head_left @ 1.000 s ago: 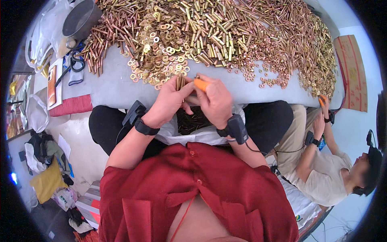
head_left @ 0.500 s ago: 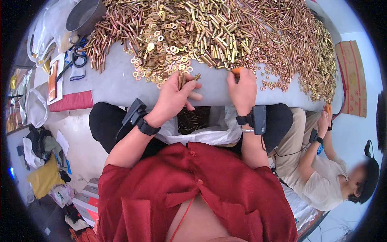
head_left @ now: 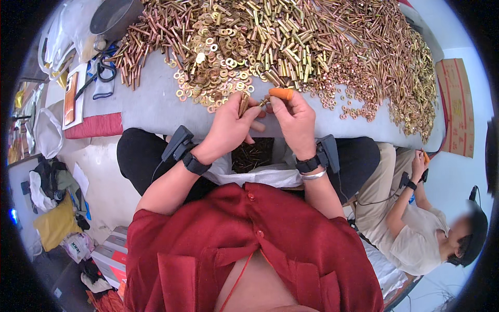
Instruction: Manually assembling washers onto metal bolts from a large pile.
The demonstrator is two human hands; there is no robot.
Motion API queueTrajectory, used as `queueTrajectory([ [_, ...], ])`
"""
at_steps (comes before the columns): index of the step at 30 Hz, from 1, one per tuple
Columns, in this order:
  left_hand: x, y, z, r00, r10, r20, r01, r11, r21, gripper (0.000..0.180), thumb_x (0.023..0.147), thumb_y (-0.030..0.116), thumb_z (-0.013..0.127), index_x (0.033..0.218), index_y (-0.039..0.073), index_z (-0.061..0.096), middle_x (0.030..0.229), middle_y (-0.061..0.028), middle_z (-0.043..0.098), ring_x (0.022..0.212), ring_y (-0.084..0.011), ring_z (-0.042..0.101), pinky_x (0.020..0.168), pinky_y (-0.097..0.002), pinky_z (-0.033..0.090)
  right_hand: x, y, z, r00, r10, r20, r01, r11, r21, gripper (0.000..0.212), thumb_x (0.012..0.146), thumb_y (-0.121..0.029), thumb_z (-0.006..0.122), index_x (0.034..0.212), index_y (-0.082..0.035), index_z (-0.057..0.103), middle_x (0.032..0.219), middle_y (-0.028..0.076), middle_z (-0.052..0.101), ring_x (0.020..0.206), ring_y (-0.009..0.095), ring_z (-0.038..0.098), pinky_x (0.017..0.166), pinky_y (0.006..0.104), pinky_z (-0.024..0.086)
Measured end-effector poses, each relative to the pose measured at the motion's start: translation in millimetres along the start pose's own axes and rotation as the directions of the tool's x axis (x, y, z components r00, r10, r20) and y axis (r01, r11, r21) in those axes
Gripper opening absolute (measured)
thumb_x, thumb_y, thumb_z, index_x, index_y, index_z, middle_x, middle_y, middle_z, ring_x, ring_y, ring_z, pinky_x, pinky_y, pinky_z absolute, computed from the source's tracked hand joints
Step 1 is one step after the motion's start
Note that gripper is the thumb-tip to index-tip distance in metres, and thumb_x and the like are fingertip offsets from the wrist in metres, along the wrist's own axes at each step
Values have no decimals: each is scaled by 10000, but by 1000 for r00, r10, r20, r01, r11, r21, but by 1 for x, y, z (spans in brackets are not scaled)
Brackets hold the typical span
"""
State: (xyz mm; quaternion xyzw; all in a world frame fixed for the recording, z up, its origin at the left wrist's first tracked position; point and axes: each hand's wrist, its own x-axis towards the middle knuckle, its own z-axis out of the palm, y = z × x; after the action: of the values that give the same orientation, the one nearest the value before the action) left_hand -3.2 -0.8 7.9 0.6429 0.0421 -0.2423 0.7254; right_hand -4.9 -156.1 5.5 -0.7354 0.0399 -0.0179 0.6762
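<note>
My left hand (head_left: 226, 122) is closed around a few gold-coloured metal sleeves (head_left: 243, 105), and a short bolt (head_left: 263, 103) sticks out between its thumb and fingers. My right hand (head_left: 296, 117), with an orange cover (head_left: 281, 93) on one finger, pinches at the bolt's far end; whatever small piece its fingertips hold is hidden. Both hands hover over the table's near edge. Just beyond the left hand spread loose flat washers (head_left: 213, 86). Past the right hand lie a heap of metal sleeves (head_left: 291, 62) and a scatter of small nuts (head_left: 358, 104).
Below my hands, an open white sack (head_left: 260, 178) holds dark metal pieces. A grey bowl (head_left: 115, 21), scissors (head_left: 106, 72) and an orange-brown phone (head_left: 71, 98) are at the left of the grey table (head_left: 150, 112). To the right sits another person (head_left: 416, 229), hands at the table's edge.
My right hand has moved left from the near edge of the sleeve heap to the bolt in my left hand. The left hand has stayed nearly in place.
</note>
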Motion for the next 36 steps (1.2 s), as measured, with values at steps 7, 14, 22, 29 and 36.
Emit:
queueTrajectory([
  [7, -1, 1, -1, 1000, 0, 9, 0, 999, 49, 182, 928, 128, 523, 1038, -3, 461, 947, -103, 621, 754, -166, 676, 413, -222, 520, -9, -6, 1, 997, -74, 38, 79, 980, -180, 153, 857, -49, 606, 1001, -12, 645, 849, 35, 664, 713, 64, 596, 646, 219, 486],
  [14, -3, 2, -1, 1000, 2, 15, -3, 999, 36, 164, 922, 118, 528, 1020, 0, 470, 900, -101, 639, 709, -153, 675, 392, -218, 484, 6, -11, -12, 908, -345, 239, 415, 826, -381, 166, 819, -7, 615, 979, -24, 656, 824, 82, 624, 716, 170, 604, 636, 265, 475],
  [22, -3, 8, -2, 998, 34, 44, -37, 995, 90, 146, 930, 116, 516, 1032, 21, 473, 879, -84, 646, 684, -145, 675, 384, -204, 455, 3, -14, -12, 959, -205, 196, 248, 940, -233, 166, 813, 14, 604, 969, -16, 648, 838, 103, 608, 759, 194, 591, 681, 276, 464],
  [29, 1, -6, -3, 988, 155, -7, -153, 978, 145, 116, 910, 77, 531, 968, -6, 474, 815, -110, 654, 632, -155, 665, 457, -249, 483, 5, -14, -9, 952, -233, 197, 285, 909, -304, 152, 812, -18, 621, 962, -23, 643, 848, 118, 607, 748, 213, 596, 671, 286, 465],
  [36, 0, -7, -2, 953, 304, 1, -292, 914, 280, 114, 917, 78, 538, 976, 4, 475, 793, -77, 652, 663, -125, 661, 505, -243, 482, 13, -22, -14, 907, -291, 303, 412, 757, -507, 157, 807, -153, 672, 864, -18, 617, 775, 125, 565, 671, 265, 556, 587, 336, 443],
])
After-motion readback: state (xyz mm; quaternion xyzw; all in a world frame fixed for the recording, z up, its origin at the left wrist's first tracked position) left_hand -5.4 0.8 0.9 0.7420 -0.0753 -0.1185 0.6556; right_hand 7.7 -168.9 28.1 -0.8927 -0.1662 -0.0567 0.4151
